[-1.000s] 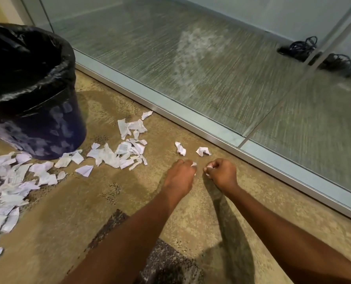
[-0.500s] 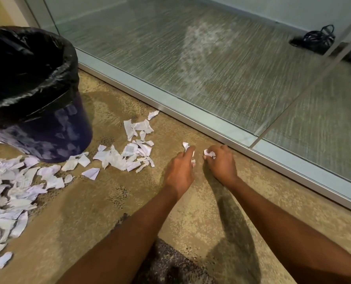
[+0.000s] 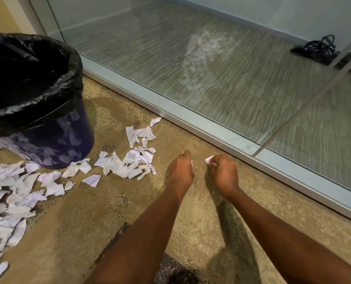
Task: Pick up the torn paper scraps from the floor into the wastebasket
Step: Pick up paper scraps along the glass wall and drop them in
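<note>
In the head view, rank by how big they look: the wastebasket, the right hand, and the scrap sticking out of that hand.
1. wastebasket
2. right hand, though it sits nearer the camera
3. paper scrap, only a corner showing

Tan, mottled carpet [image 3: 113,232] covers the floor, with a dark patch at the bottom edge. A glass wall [image 3: 191,58] in a metal floor track [image 3: 221,138] shows striped grey-green carpet beyond, where black cables [image 3: 318,47] lie coiled.
</note>
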### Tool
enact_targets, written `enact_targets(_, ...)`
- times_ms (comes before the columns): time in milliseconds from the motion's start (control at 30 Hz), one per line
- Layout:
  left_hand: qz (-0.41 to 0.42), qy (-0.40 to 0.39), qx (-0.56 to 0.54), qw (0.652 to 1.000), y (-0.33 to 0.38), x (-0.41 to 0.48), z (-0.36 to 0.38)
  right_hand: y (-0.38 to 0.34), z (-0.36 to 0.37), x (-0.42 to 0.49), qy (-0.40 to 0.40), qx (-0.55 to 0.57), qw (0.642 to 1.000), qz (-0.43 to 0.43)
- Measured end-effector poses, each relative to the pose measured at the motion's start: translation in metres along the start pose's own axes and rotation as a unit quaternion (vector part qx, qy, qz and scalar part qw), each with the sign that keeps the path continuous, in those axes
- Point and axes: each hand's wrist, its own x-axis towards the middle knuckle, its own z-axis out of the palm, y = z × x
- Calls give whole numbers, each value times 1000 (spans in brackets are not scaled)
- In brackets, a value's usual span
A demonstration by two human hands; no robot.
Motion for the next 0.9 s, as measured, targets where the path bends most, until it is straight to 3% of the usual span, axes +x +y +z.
enact_targets(133, -11, 14, -76, 997, -13, -12, 3, -12, 2, 0, -33, 30, 998, 41)
enact_targets(200, -69, 13, -155, 985, -19, -20, 0, -26, 4, -4, -60, 73, 993, 76)
enact_targets(300, -226, 12, -352, 908, -12, -31, -23, -58, 5, -17, -128, 204, 960, 144)
enact_targets(333, -272, 13, -403, 873, -10, -32, -32, -70, 3, -19, -154, 265, 935, 179)
enact_targets(400, -305, 23, -454, 837, -11, -33, -49, -92, -6, -21, -186, 373, 878, 236)
enact_targets(467, -310, 30, -476, 823, -13, -34, -68, -112, -21, -21, -205, 439, 834, 265)
enact_targets(600, -294, 53, -486, 821, -14, -35, -113, -151, -54, -20, -223, 496, 801, 251)
enact_targets(700, -235, 113, -494, 830, 6, -44, -174, -183, -73, -11, -212, 518, 807, 191)
enact_targets(900, -133, 155, -495, 845, 26, -49, -299, -271, -135, 6, -184, 563, 803, 67)
